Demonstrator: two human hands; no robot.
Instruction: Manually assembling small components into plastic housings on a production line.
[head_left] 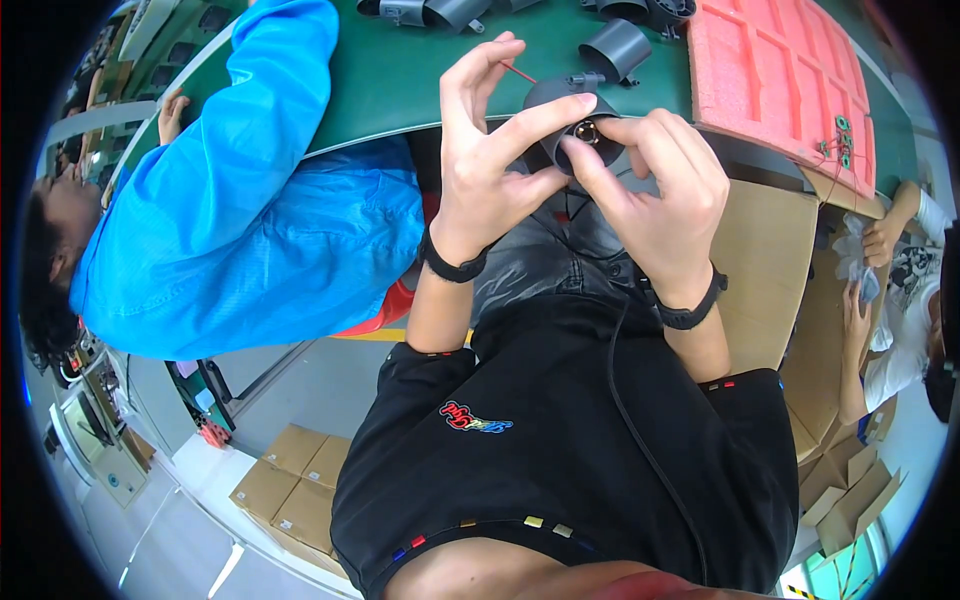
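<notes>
Charcoal-grey housing (545,93) contrasts with green tabletop (390,85) and pink foam tray (745,75), as a bright blue jacket (240,210) sets off a black shirt (570,430) dotted with red, blue and yellow tabs (533,522)

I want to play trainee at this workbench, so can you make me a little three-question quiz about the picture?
1. True or false: both of the person's wrists are bare.
2. Pick one. What colour is the foam tray on the green table? a) yellow b) pink c) white
3. What are the left hand and the right hand both touching?

Key:
1. False: there is a black band on each wrist, left band and right band.
2. b) pink.
3. A round, dark grey part.
</notes>
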